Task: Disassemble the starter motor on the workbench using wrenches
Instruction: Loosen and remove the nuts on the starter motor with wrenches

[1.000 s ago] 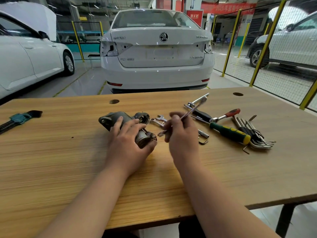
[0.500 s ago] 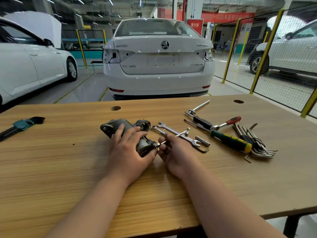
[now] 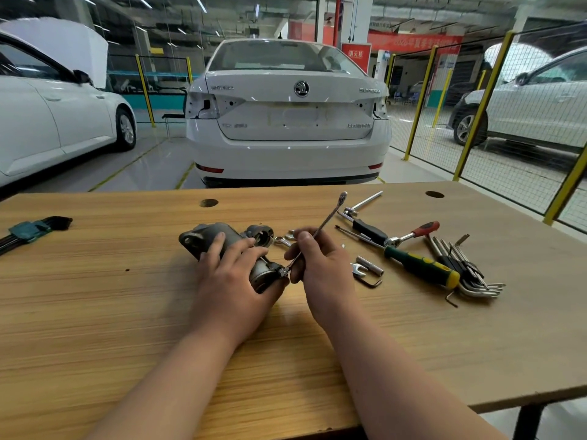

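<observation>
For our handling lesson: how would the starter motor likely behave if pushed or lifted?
Probably heavy for its size: the starter motor looks all metal. Its rounded body could roll, likely why the left hand holds it. Seemingly rigid, not fragile.

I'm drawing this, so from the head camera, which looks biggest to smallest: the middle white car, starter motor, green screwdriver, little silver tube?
1. White car, though farthest away.
2. Starter motor, partly covered.
3. Green screwdriver: about as long as the motor, but thinner.
4. Silver tube, smallest.
</observation>
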Demonstrator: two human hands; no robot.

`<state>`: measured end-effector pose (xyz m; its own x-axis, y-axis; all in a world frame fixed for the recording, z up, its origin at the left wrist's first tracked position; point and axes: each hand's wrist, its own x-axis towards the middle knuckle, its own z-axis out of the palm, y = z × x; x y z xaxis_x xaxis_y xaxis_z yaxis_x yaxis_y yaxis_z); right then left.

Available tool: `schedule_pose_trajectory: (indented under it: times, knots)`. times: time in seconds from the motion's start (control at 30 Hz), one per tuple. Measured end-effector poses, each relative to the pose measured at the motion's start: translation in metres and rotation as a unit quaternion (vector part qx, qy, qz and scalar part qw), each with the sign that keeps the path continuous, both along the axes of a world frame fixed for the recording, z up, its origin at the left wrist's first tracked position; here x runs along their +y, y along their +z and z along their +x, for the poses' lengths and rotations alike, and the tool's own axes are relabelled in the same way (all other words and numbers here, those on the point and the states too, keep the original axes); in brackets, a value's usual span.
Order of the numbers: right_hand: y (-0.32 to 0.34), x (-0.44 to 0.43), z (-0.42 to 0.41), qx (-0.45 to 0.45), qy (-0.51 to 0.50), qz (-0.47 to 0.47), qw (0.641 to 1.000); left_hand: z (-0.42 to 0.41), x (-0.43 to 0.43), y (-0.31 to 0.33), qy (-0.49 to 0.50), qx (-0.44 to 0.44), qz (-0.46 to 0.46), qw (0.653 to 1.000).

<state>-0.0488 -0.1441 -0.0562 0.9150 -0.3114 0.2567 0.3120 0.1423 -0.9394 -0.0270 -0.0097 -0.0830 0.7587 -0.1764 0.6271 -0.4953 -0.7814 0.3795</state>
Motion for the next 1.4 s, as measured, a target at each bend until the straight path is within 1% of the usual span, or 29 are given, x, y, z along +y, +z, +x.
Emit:
schedule_pose_trajectory:
  times: [0.07, 0.2, 0.33, 0.43, 0.57, 0.73, 0.87, 1.03, 1.13, 1.27, 1.33, 1.4]
  knots:
    - [0.002, 0.0, 0.002, 0.0, 0.005, 0.007, 1.0, 0.0, -0.001, 0.001, 0.002, 0.001, 0.001, 1.0]
    - [0.004, -0.001, 0.005, 0.035, 0.035, 0.084, 0.995, -0.001, -0.002, 0.0, 0.008, -0.004, 0.007, 1.0]
    - [0.004, -0.003, 0.008, 0.06, 0.057, 0.126, 0.989, -0.001, -0.003, 0.001, 0.011, -0.004, 0.012, 1.0]
    - [0.004, -0.006, 0.01, 0.083, 0.081, 0.167, 0.979, -0.001, -0.004, 0.001, 0.01, 0.001, 0.01, 1.0]
    - [0.001, -0.007, 0.013, 0.148, 0.106, 0.233, 0.955, 0.0, -0.004, 0.001, 0.013, 0.005, 0.013, 1.0]
    - [-0.003, -0.013, 0.02, 0.158, 0.091, 0.233, 0.955, 0.005, -0.007, 0.0, 0.011, 0.001, 0.057, 0.998]
    - [-0.002, -0.019, 0.031, 0.169, 0.096, 0.244, 0.95, 0.01, -0.013, 0.003, 0.012, 0.028, 0.05, 0.998]
    - [0.003, -0.027, 0.047, 0.156, 0.097, 0.202, 0.962, 0.025, -0.021, 0.006, 0.021, 0.055, 0.044, 0.997]
    - [-0.003, -0.034, 0.053, 0.145, 0.124, 0.237, 0.953, 0.03, -0.026, 0.007, 0.035, 0.039, 0.04, 0.998]
    - [-0.007, -0.036, 0.059, 0.195, 0.148, 0.287, 0.926, 0.031, -0.028, 0.006, 0.044, 0.016, 0.025, 0.999]
    - [-0.007, -0.035, 0.062, 0.216, 0.151, 0.288, 0.92, 0.031, -0.028, 0.005, 0.048, 0.009, 0.018, 0.999]
    - [-0.006, -0.034, 0.064, 0.222, 0.152, 0.269, 0.925, 0.03, -0.028, 0.004, 0.051, 0.009, 0.018, 0.998]
